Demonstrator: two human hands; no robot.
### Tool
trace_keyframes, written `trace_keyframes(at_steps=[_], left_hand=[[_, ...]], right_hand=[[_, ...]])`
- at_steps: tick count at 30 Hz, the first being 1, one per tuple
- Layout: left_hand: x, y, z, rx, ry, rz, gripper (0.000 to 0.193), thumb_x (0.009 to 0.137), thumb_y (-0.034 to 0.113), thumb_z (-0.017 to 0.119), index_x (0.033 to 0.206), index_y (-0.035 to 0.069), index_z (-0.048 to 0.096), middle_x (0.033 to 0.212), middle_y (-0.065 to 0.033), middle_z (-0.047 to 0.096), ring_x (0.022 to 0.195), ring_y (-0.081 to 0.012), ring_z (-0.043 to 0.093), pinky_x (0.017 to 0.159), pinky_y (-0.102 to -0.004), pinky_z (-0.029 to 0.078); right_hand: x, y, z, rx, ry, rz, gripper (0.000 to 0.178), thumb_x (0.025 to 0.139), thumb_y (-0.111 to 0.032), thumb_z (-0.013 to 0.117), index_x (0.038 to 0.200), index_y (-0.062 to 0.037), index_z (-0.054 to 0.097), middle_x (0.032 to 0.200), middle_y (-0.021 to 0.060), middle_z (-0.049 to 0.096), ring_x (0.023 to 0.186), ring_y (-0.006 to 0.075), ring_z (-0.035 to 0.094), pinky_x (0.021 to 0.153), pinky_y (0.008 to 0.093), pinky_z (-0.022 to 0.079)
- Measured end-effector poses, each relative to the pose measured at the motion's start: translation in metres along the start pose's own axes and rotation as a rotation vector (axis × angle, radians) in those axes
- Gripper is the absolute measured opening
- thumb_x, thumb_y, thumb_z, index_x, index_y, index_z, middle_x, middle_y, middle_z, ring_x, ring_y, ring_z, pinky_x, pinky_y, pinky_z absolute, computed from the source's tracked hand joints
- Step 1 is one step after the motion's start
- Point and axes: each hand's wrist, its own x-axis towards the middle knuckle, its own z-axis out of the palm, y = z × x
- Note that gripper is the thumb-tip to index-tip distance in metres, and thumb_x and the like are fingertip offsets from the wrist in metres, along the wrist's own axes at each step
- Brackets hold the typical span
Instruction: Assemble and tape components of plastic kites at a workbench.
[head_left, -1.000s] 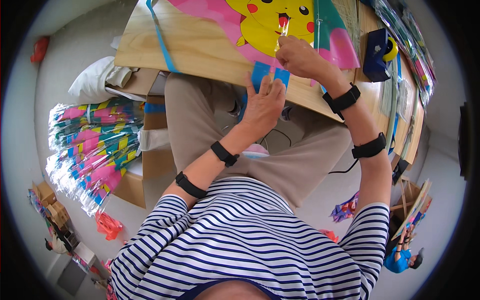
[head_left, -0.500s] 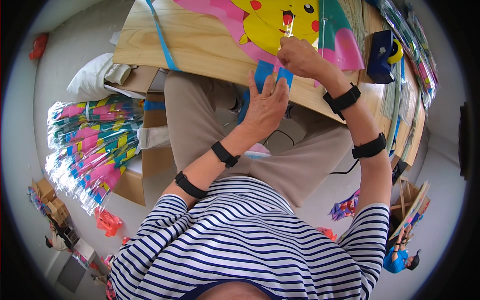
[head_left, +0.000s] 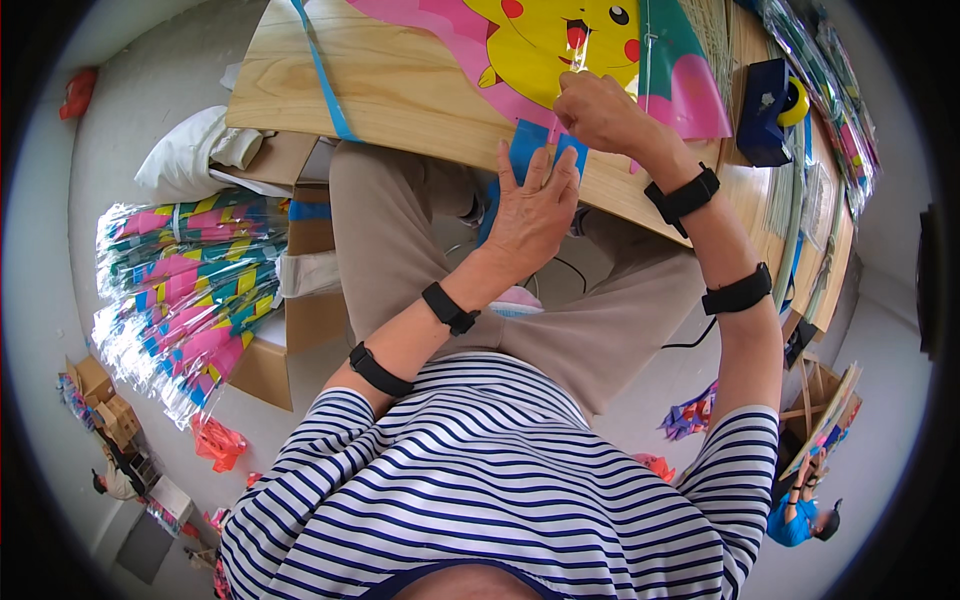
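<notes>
1. Fingers (head_left: 507, 165) of the left hand (head_left: 528, 218) are lying long and a bit apart, pressing down on a blue patch (head_left: 530, 138) right at the near edge of the counter (head_left: 390, 85). The thumb is hiding, so I can't tell what it's doing.
2. The right hand (head_left: 603, 115) is curling its fingers in tight just above and right of that patch. Its fingertips are mostly hiding, so I can't tell if they're pinching anything.
3. The printed sheet (head_left: 540, 62) is lying on the counter by the right hand, running off the top of the view. It's showing a yellow cartoon character on pink and green.
4. A blue ribbon (head_left: 323, 82) is stretching across the counter, off to the left of the sheet.
5. Over on the right, a dark blue tape dispenser (head_left: 760, 115) is holding a yellow roll (head_left: 796, 103).
6. Down left, a pile of shiny colourful wrappers (head_left: 195, 270) is sitting beside a cardboard box (head_left: 312, 325).
7. Way off right, a person in a blue top (head_left: 790, 522) is reaching up.
</notes>
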Motion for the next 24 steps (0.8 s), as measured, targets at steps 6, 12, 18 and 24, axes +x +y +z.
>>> trace_keyframes(at_steps=[6,12,18,24], left_hand=[[0.000,-0.001,-0.001,-0.017,0.002,0.005,0.053,0.075,0.008,0.071,0.126,-0.002,0.060,0.144,-0.0132,0.042,0.132,-0.0357,0.039,0.110,-0.0759,0.020],[0.001,-0.002,0.000,-0.003,0.004,0.029,0.055,0.074,0.010,0.073,0.125,-0.004,0.060,0.143,-0.0167,0.043,0.132,-0.0367,0.041,0.108,-0.0771,0.021],[0.001,-0.002,0.002,-0.003,0.001,0.046,0.059,0.072,0.012,0.075,0.126,-0.006,0.059,0.143,-0.0184,0.044,0.133,-0.0371,0.041,0.108,-0.0776,0.021],[0.002,-0.001,0.002,-0.011,0.010,0.045,0.060,0.072,0.014,0.077,0.126,-0.005,0.059,0.143,-0.0179,0.044,0.134,-0.0370,0.041,0.108,-0.0772,0.022]], right_hand=[[-0.001,-0.001,0.004,0.005,0.075,-0.017,0.004,0.071,-0.002,0.067,0.069,-0.0050,0.067,0.086,0.0120,0.060,0.085,0.0332,0.063,0.071,0.0439,0.049],[0.003,0.001,0.005,-0.148,0.066,0.018,0.005,0.073,-0.010,0.067,0.072,-0.0069,0.071,0.086,0.0117,0.064,0.084,0.0338,0.065,0.069,0.0458,0.048],[0.006,-0.002,0.000,-0.220,0.017,0.101,0.009,0.070,-0.017,0.072,0.071,-0.0081,0.073,0.083,0.0114,0.067,0.081,0.0337,0.067,0.069,0.0468,0.048],[-0.001,-0.008,-0.005,-0.159,0.030,0.183,0.020,0.065,-0.026,0.083,0.078,-0.0114,0.078,0.084,0.0101,0.068,0.084,0.0315,0.068,0.071,0.0470,0.048]])
